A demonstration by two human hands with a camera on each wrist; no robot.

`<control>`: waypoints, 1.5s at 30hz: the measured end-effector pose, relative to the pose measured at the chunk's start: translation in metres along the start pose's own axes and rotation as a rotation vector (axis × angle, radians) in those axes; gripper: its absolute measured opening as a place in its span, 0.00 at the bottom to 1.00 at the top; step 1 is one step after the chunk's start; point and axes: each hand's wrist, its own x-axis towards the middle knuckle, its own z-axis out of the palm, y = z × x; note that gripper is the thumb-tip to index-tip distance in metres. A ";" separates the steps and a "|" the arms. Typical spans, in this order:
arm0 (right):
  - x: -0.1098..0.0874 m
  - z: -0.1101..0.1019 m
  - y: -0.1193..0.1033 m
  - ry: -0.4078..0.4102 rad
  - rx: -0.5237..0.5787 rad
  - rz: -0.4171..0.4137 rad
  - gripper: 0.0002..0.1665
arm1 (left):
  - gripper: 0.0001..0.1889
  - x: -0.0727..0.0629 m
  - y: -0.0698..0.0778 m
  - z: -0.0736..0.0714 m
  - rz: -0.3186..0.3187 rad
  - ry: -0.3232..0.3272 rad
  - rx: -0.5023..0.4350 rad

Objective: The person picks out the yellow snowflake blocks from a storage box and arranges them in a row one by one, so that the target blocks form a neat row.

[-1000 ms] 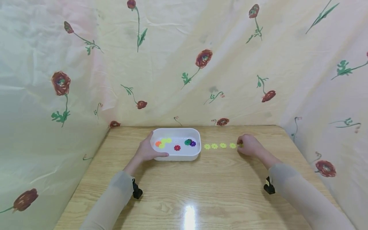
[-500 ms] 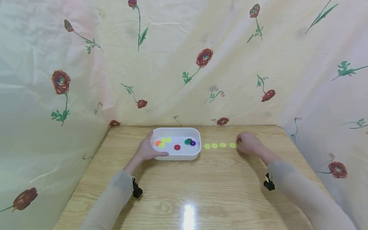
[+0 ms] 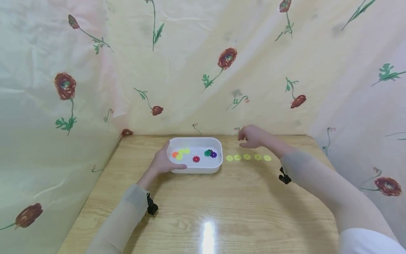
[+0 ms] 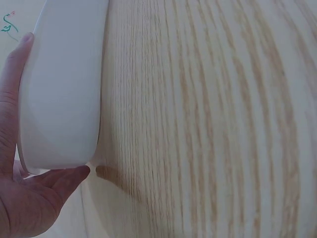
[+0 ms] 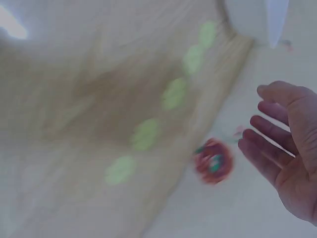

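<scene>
- Change, right side: my right grip [image 3: 252, 137] is off the end piece [image 3: 268, 158] and raised above the bench [image 3: 190, 197], to the right of the tray [image 3: 196, 170].
- Right grip state: thumb and fingers stand apart; no piece shows between them.
- Left grip state: my left grip [image 3: 162, 161] stays clamped on the tray at its left end, thumb along the near wall. The tray holds its position on the bench.
- Row: five yellow pieces [image 3: 246, 156] lie in a line to the right of the tray, the first just beside its wall. The end piece, covered by my fingers a second ago, is now fully exposed and farthest from the tray.
- Tray contents: an orange piece [image 3: 175, 154] and loose yellow discs [image 3: 186, 151] lie in the tray's left part, a red piece [image 3: 196, 159] near its middle, green [image 3: 208, 152] and purple [image 3: 214, 154] pieces toward its right end.
- Effect: I judge the fifth placement complete and my right grip free; the tray's yellow supply is not exhausted.
</scene>
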 end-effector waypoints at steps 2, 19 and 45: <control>0.015 -0.007 -0.012 -0.025 0.011 -0.043 0.12 | 0.74 0.000 0.000 -0.001 0.002 0.002 0.002; 0.094 -0.012 -0.082 -0.150 0.042 -0.071 0.12 | 0.75 -0.002 0.000 -0.004 -0.005 0.000 -0.008; 0.151 0.030 -0.125 -0.250 0.086 -0.118 0.17 | 0.73 0.004 -0.002 -0.002 0.007 0.013 -0.001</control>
